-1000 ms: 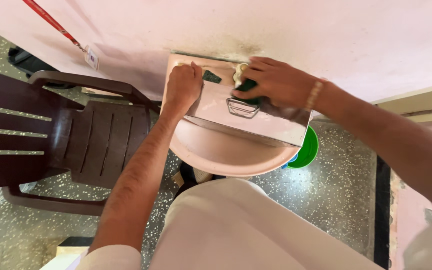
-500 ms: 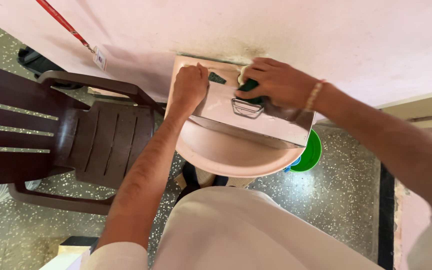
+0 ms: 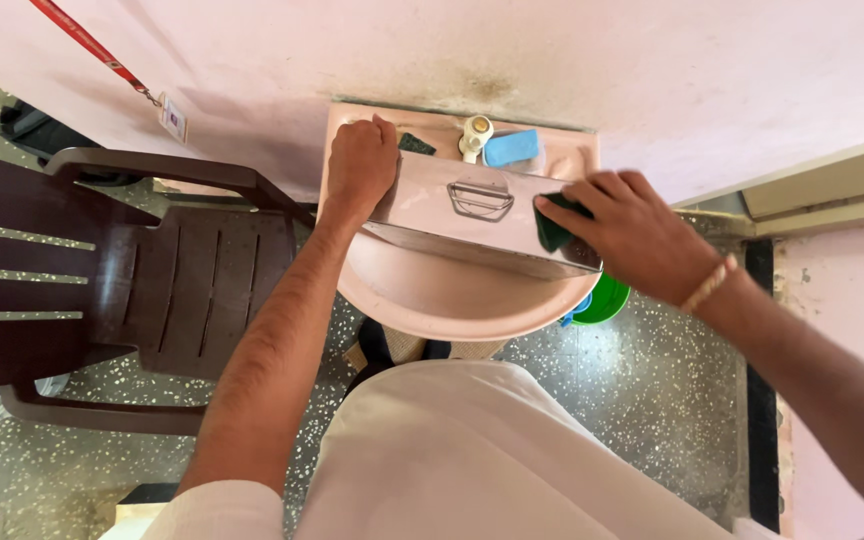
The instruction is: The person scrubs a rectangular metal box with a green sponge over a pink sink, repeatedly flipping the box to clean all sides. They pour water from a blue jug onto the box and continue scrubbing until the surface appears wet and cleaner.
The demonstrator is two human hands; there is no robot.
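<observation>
1. Wall (image 3: 652, 60): pale pink, stained just above the basin. It closes off all room behind the work; open room lies only toward the person and to the sides.
2. Chair (image 3: 132, 270): dark brown plastic, standing on the speckled floor (image 3: 642, 400) just left of the basin, its arm near the left forearm. Sideways travel to the left looks limited.
3. Wash basin (image 3: 452, 300): pink, fixed against the wall. Its round front rim is bare; the back ledge carries a cream tap (image 3: 474, 135), a blue soap bar (image 3: 512, 148) and a dark green pad (image 3: 415, 143).
4. Steel container (image 3: 472, 215): rectangular, shiny, with a small drop handle on the upturned face. It lies across the basin, tilted, its long edge toward the person. Judgement: stiff and thin-walled, moderately light, likely slippery if wet, with hard corners; best held at an end or a corner, as here.
5. Left hand (image 3: 360, 165): grip closed over the container's left end, steadying it.
6. Right hand (image 3: 632, 235): fingers closed on a green scrub pad (image 3: 554, 225), pressing it against the container's right end; a bangle sits at the wrist.
7. Green vessel (image 3: 604, 298): on the floor under the basin's right edge, mostly hidden.
</observation>
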